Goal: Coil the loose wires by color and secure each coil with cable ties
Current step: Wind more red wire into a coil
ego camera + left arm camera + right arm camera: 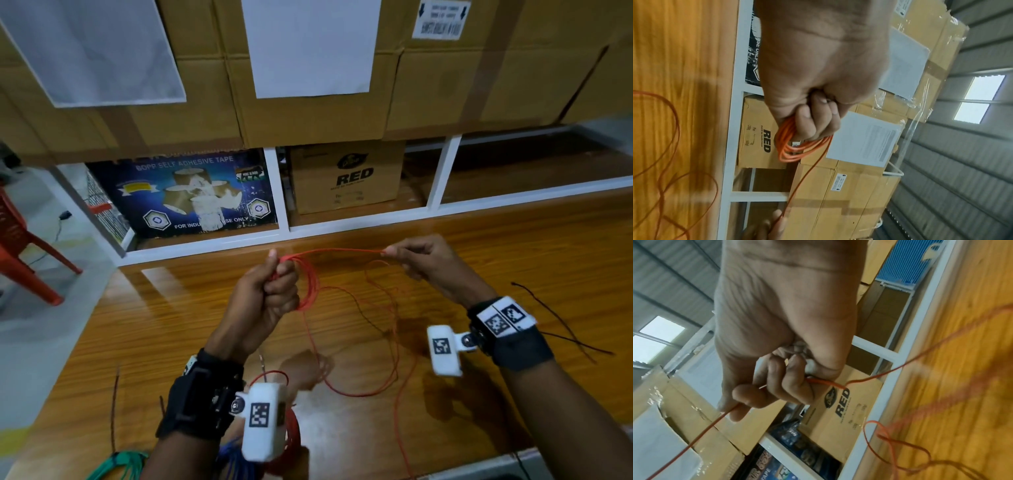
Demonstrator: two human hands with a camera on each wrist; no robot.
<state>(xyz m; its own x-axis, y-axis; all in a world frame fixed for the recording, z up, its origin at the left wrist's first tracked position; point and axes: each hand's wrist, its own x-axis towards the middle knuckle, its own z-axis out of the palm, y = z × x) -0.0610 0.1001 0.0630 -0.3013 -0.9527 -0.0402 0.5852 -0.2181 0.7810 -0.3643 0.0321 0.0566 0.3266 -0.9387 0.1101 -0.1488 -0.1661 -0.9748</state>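
My left hand [274,291] is raised above the wooden table and grips a small coil of red wire [308,284]; the left wrist view shows its fingers [809,125] curled round the loops [791,151]. A single strand runs from the coil to my right hand [416,255], which pinches the red wire between thumb and fingers [748,397]. The wire's slack [363,387] trails in loose loops over the table. A finished red coil [291,431], a blue bundle [233,459] and a green bundle [120,462] lie near the front edge.
Thin dark wires [561,322] lie on the table [154,325] at the right, another [114,411] at the left. White shelving [274,192] with cardboard boxes [346,178] stands behind the table. A red plastic chair [24,253] stands at far left.
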